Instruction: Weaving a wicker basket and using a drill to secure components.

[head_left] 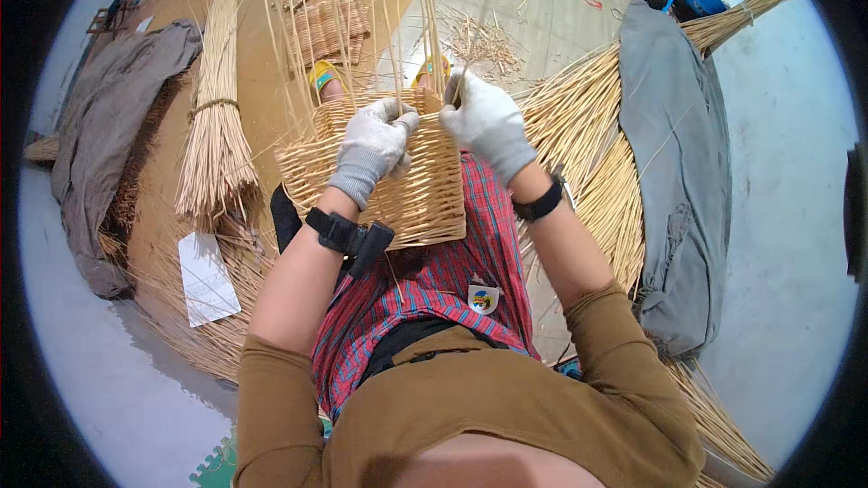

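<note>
We look steeply down from the wearer's head through the left of two wide fisheye lenses, over the brown shirt close beneath us, to the left hand and right hand farther out and the floor beyond, our view rounded off in black at both sides

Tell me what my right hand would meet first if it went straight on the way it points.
Probably the upright canes just up and left of the right hand, though depth there is unclear.
</note>
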Action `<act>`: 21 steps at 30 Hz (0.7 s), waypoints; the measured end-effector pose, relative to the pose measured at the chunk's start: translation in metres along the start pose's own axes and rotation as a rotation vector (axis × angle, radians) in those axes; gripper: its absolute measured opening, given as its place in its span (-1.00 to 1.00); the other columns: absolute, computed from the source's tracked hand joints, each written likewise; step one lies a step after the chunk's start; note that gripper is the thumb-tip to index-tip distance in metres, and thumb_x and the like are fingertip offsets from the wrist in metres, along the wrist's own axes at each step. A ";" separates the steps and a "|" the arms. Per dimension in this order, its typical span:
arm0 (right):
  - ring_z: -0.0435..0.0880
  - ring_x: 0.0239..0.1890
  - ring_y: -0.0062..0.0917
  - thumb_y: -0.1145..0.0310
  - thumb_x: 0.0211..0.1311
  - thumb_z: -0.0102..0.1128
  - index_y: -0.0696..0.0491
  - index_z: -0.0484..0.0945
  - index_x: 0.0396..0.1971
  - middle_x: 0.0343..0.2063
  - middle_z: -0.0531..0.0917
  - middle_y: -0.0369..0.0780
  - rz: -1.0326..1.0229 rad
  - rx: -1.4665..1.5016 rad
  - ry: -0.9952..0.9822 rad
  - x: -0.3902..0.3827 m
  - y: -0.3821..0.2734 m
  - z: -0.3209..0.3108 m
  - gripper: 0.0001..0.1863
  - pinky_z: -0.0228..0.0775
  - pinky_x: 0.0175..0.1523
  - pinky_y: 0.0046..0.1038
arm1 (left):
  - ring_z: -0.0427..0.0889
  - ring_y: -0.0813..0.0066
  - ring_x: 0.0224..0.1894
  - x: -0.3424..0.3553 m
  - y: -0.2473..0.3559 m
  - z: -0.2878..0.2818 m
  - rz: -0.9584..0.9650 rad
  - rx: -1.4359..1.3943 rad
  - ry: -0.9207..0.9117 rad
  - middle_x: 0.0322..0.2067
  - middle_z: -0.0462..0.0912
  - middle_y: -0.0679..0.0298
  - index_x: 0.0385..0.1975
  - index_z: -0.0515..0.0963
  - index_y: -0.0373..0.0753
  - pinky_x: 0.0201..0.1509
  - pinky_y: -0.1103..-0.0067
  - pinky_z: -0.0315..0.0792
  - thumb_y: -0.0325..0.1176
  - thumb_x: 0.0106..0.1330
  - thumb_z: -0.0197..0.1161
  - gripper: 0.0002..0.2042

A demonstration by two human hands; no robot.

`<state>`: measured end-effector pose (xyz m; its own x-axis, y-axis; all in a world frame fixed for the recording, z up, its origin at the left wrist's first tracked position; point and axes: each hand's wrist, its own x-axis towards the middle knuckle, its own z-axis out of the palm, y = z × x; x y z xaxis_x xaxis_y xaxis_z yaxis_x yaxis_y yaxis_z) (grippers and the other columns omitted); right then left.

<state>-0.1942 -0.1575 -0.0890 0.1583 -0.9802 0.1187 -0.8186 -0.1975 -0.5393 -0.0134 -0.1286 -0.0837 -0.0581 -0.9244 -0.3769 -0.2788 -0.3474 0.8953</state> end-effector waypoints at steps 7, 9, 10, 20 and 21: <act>0.75 -0.18 -0.31 0.19 0.40 0.13 0.13 0.55 0.03 -0.20 0.73 -0.06 -0.194 1.028 -0.194 0.021 -0.035 0.016 -0.64 0.56 -0.10 -0.35 | 0.60 0.33 -0.69 0.007 -0.003 0.001 -0.009 0.088 0.021 -0.56 0.64 0.12 -0.23 0.58 -0.36 -0.66 0.39 0.45 -0.30 0.39 0.18 -0.78; 0.71 -0.29 -0.55 0.20 0.45 0.09 0.16 0.60 -0.03 -0.35 0.73 -0.23 -0.327 0.503 0.025 0.012 -0.054 0.049 -0.66 0.54 -0.17 -0.49 | 0.64 0.27 -0.61 0.014 -0.012 -0.006 0.011 0.373 0.053 -0.55 0.66 0.09 -0.24 0.60 -0.35 -0.57 0.36 0.50 -0.27 0.39 0.16 -0.77; 0.51 -0.48 -0.74 0.21 0.49 0.04 0.15 0.65 -0.12 -0.58 0.56 -0.42 -0.369 1.008 0.114 0.011 -0.063 0.062 -0.68 0.41 -0.33 -0.62 | 0.68 0.21 -0.54 0.017 -0.017 -0.010 0.070 0.615 0.059 -0.55 0.67 0.07 -0.24 0.62 -0.33 -0.48 0.33 0.54 -0.25 0.40 0.15 -0.75; 0.29 -0.61 -0.80 0.02 0.50 0.00 0.10 0.65 -0.18 -0.66 0.39 -0.48 -0.182 1.434 -0.072 0.000 -0.086 0.016 -0.57 0.16 -0.48 -0.70 | 0.63 0.31 -0.64 0.009 -0.018 -0.003 0.341 0.229 0.048 -0.59 0.63 0.11 -0.27 0.56 -0.39 -0.57 0.41 0.48 -0.32 0.30 0.19 -0.78; 0.31 -0.62 -0.78 0.01 0.50 -0.01 0.09 0.65 -0.17 -0.65 0.41 -0.46 -0.214 1.398 -0.072 0.002 -0.089 0.013 -0.56 0.18 -0.48 -0.69 | 0.65 0.28 -0.62 0.011 -0.016 -0.001 0.252 0.315 0.041 -0.56 0.65 0.09 -0.16 0.54 -0.37 -0.51 0.41 0.50 -0.28 0.29 0.24 -0.73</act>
<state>-0.1134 -0.1424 -0.0518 0.2695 -0.9206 0.2826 0.4310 -0.1471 -0.8903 -0.0087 -0.1335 -0.1024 -0.1260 -0.9821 -0.1397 -0.5415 -0.0499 0.8392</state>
